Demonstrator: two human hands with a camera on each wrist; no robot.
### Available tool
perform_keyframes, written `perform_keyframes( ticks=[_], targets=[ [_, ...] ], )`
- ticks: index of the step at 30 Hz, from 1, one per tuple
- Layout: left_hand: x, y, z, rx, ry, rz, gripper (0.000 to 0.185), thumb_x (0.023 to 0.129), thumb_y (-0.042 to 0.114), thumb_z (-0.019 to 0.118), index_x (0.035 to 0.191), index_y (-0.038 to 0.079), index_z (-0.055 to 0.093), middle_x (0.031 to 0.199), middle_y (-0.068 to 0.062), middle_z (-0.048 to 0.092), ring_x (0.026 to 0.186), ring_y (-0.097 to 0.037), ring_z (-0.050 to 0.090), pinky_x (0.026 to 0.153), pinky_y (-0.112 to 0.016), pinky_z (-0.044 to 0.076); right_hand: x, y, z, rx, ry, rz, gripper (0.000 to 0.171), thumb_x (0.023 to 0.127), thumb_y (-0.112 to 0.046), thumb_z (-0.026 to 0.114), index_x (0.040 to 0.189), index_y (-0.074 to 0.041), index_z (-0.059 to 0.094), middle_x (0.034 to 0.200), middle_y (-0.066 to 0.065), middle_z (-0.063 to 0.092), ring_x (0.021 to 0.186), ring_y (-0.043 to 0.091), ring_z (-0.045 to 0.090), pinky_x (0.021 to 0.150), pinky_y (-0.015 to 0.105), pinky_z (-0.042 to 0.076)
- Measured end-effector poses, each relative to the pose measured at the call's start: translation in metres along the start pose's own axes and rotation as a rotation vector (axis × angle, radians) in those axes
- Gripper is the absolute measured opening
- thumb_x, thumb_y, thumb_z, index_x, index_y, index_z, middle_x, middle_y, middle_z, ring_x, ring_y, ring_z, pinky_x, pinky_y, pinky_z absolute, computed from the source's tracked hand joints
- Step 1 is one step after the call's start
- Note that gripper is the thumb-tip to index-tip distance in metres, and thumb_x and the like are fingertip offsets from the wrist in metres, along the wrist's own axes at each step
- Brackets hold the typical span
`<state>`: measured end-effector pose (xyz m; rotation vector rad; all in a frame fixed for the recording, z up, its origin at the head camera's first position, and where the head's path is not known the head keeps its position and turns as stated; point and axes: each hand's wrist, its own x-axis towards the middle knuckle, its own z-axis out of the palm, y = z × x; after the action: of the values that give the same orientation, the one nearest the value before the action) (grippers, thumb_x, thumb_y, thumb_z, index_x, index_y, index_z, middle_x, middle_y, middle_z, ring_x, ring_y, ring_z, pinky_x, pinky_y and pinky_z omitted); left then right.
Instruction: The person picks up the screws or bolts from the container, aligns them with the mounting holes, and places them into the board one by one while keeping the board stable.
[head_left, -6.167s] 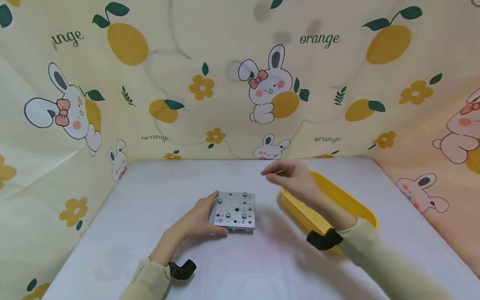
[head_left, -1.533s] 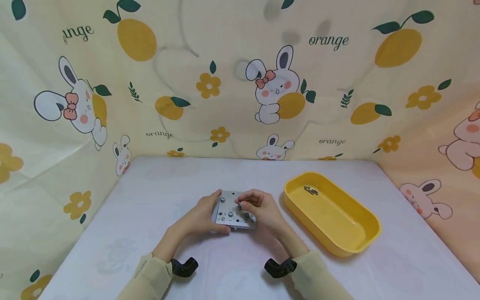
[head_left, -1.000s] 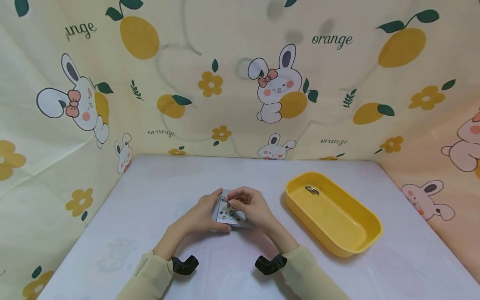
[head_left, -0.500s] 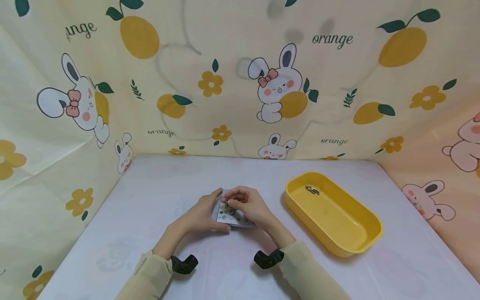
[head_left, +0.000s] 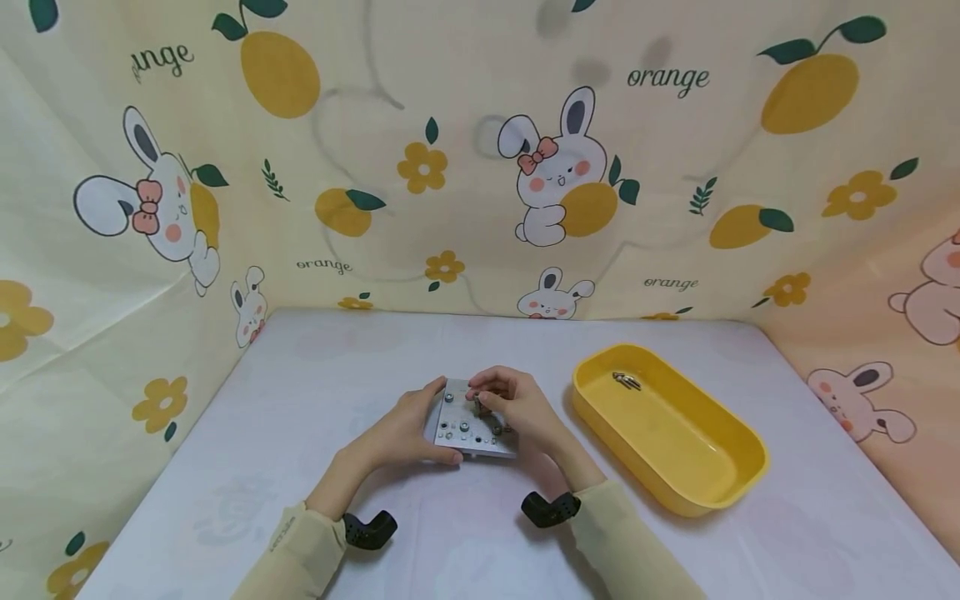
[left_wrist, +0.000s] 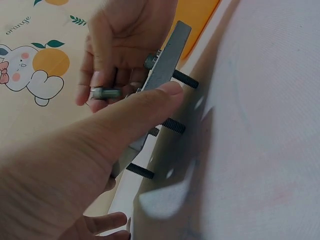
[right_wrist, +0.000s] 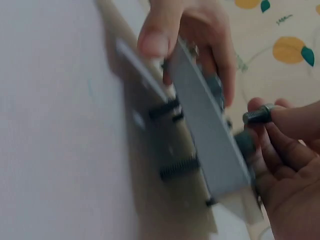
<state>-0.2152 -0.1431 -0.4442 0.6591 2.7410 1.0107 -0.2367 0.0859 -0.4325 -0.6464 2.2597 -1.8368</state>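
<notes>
My left hand (head_left: 405,427) grips a square silver metal plate (head_left: 456,410) by its left side, thumb at the near edge. Small holes dot the plate, and bolt heads stand on its top. From its underside stick several threaded bolt ends (left_wrist: 174,125). Over the plate's right part, my right hand (head_left: 519,407) pinches a short bolt (right_wrist: 257,116) between thumb and fingers. That bolt (left_wrist: 106,93) is apart from the plate in both wrist views. The right fingers hide part of the plate's far right corner in the head view.
A yellow tray (head_left: 626,457) stands to the right of the plate, with a few small metal parts (head_left: 626,381) lying at its far end. White cloth (head_left: 337,350) covers the table. Patterned cloth (head_left: 450,208) rises behind and at both sides.
My right hand came from above the tray to the plate, moved left across it with the bolt, and has now shifted back right. The left hand keeps its grip on the plate.
</notes>
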Motion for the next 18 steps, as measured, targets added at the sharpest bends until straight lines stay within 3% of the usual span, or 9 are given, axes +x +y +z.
perform_keyframes(
  ticks=[9, 18],
  targets=[
    [-0.001, 0.002, 0.000, -0.004, -0.004, -0.019, 0.120, 0.067, 0.050, 0.089, 0.156, 0.005, 0.022, 0.152, -0.017, 0.037, 0.137, -0.034, 0.033, 0.110, -0.049, 0.032, -0.003, 0.001, -0.009, -0.100, -0.123, -0.010, 0.019, 0.097, 0.004, 0.057, 0.114, 0.002, 0.065, 0.102, 0.009, 0.070, 0.095, 0.025, 0.063, 0.085, 0.029, 0.050],
    [0.000, 0.001, 0.001, -0.006, -0.003, -0.012, 0.120, 0.067, 0.050, 0.089, 0.156, 0.004, 0.021, 0.152, -0.017, 0.035, 0.138, -0.035, 0.032, 0.111, -0.050, 0.030, -0.001, 0.004, -0.012, -0.080, -0.168, 0.008, 0.022, 0.098, 0.004, 0.054, 0.117, 0.001, 0.064, 0.104, 0.010, 0.071, 0.100, 0.028, 0.061, 0.092, 0.036, 0.046]
  ],
)
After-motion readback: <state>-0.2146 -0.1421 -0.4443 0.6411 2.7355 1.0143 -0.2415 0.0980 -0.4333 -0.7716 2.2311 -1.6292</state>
